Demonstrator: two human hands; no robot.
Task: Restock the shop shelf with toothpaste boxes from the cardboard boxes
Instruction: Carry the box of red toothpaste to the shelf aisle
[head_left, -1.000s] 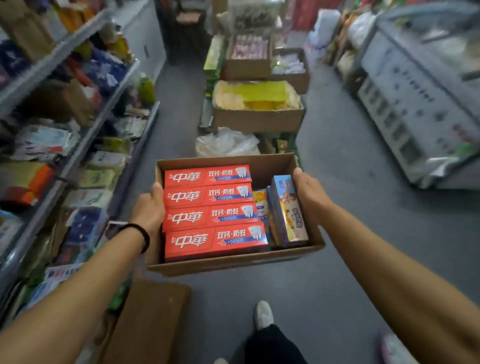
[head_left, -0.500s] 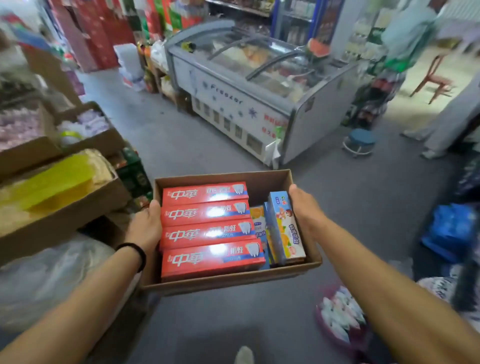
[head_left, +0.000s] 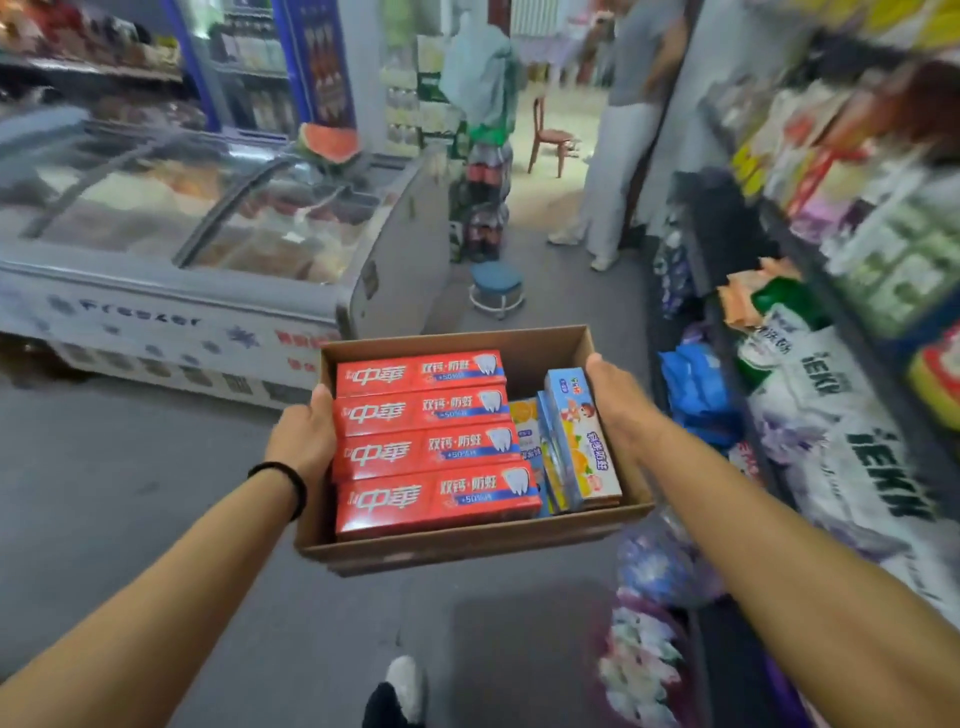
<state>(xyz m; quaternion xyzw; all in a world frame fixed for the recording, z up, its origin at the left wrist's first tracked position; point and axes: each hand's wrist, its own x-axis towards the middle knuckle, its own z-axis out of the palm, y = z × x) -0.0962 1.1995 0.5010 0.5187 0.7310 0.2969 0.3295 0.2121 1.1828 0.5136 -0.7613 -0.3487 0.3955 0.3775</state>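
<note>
The open brown cardboard box (head_left: 519, 545) is held out in front of the body, between the two hands. The left hand (head_left: 301, 441) grips its left wall, with the thumb over the rim near the red cartons. The right hand (head_left: 615, 400) grips the right wall in the same way; the fingers under the box are hidden, so I cannot tell how far they curl.

Inside the box, four long red toothpaste boxes with white Chinese letters (head_left: 431, 447) lie flat, one behind the other. Their long axis runs from 9 o'clock to 3 o'clock, so across the body. They fill the left part of the box and are closer to the left hand. At the right side, light blue children's toothpaste boxes with an orange picture (head_left: 579, 441) stand on their edge, with the long axis from 12 to 6 o'clock, just beside the right hand. The far right corner of the box is bare.

The shop shelf with bagged goods (head_left: 810, 405) lies at about 2 to 4 o'clock from the box, so on the side of the right hand. I judge that the box must be carried or turned to that side before any carton is taken out. A white chest freezer with glass lids (head_left: 182, 291) stands at 10 o'clock, well apart.
</note>
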